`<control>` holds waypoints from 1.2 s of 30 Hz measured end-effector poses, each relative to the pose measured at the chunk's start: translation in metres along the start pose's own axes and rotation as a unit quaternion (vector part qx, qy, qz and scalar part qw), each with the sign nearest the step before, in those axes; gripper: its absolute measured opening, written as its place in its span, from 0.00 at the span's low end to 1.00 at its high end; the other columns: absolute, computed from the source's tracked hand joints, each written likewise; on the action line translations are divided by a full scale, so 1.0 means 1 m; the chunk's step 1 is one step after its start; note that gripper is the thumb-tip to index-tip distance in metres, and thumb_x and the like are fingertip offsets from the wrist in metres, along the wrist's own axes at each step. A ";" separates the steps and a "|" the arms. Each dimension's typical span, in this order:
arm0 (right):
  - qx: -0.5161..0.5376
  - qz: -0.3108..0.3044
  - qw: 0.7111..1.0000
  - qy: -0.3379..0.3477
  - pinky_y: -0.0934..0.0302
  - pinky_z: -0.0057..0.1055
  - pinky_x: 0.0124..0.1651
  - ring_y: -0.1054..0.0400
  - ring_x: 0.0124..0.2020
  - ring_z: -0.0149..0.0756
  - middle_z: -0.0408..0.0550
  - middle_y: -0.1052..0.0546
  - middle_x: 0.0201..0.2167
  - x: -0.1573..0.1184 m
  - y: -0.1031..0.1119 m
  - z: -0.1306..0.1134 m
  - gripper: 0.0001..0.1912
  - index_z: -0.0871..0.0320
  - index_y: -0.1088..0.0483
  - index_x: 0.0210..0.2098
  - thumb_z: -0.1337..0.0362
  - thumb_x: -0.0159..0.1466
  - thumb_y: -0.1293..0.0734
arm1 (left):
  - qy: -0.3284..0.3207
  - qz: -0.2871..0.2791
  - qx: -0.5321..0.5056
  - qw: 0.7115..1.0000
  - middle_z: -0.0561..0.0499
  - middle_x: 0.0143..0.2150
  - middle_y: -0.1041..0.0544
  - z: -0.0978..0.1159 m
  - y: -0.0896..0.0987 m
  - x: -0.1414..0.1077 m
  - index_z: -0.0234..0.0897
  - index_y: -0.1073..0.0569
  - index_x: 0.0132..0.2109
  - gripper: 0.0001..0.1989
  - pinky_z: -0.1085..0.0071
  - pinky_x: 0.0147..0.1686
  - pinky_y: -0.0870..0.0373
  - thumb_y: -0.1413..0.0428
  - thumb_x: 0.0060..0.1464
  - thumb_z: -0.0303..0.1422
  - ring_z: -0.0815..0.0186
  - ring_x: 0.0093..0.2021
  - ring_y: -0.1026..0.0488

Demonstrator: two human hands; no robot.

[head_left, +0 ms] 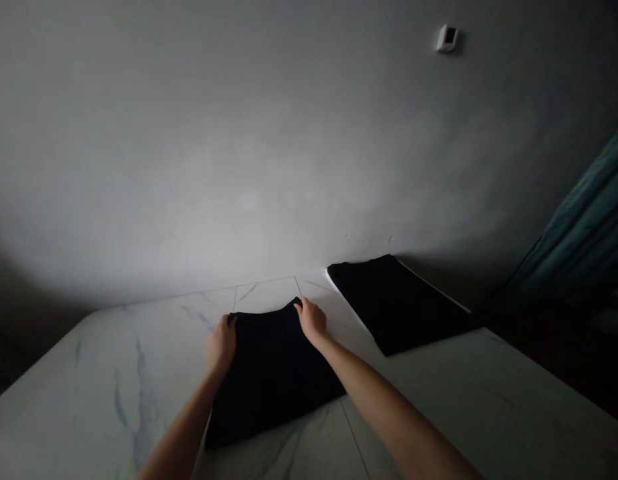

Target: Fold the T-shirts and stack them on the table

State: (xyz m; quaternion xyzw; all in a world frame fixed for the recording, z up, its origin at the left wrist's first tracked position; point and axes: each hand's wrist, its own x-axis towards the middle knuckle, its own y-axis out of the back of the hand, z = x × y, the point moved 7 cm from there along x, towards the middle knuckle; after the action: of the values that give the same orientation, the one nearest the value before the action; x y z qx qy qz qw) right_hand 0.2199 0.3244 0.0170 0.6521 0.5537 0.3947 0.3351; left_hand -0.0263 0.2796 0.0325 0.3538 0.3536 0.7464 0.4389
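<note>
A black piece of cloth (pixel 273 373), perhaps a folded garment, lies spread on the marbled white table in front of me. My left hand (pixel 221 343) pinches its far left corner. At the far right corner, my right hand (pixel 311 319) grips the same cloth, and the far edge sags slightly between the two. The darkness hides any seams or folds. To the right, apart from my hands, rests a second black cloth (pixel 403 303) with a thin white edge showing along its sides.
The marbled table (pixel 99 380) runs back to a grey wall (pixel 269 147). High on the wall is a small white device (pixel 447 39) with a dark face. A teal curtain (pixel 583 220) hangs at the right, beyond the table's edge.
</note>
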 end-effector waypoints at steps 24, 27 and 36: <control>-0.060 -0.080 0.987 0.122 0.66 0.50 0.69 0.62 0.72 0.49 0.58 0.59 0.72 -0.025 -0.027 -0.011 0.32 0.54 0.48 0.69 0.47 0.71 0.46 | -0.121 0.015 0.201 0.972 0.27 0.68 0.43 0.002 -0.047 -0.031 0.16 0.42 0.66 0.36 0.52 0.64 0.43 0.57 0.62 0.44 0.44 0.69 0.45; -0.068 -0.097 0.986 0.117 0.69 0.51 0.69 0.63 0.72 0.48 0.58 0.60 0.72 -0.024 -0.022 -0.011 0.33 0.54 0.50 0.70 0.47 0.71 0.46 | -0.109 -0.001 0.192 0.975 0.26 0.69 0.44 -0.002 -0.043 -0.027 0.16 0.43 0.66 0.36 0.51 0.64 0.44 0.57 0.62 0.43 0.45 0.69 0.46; -0.034 -0.085 0.966 0.244 0.68 0.52 0.70 0.61 0.72 0.48 0.58 0.52 0.71 -0.118 -0.014 -0.042 0.31 0.60 0.47 0.69 0.51 0.72 0.49 | -0.284 -0.020 0.169 0.943 0.39 0.70 0.44 0.021 -0.033 -0.116 0.35 0.39 0.67 0.27 0.48 0.65 0.45 0.57 0.64 0.38 0.50 0.70 0.48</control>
State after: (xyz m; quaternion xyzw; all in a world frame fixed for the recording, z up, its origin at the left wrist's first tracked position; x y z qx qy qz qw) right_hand 0.1676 0.2106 0.0071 0.4751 0.6582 0.5304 0.2444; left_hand 0.0473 0.1916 -0.0100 0.6132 0.3424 0.5349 0.4697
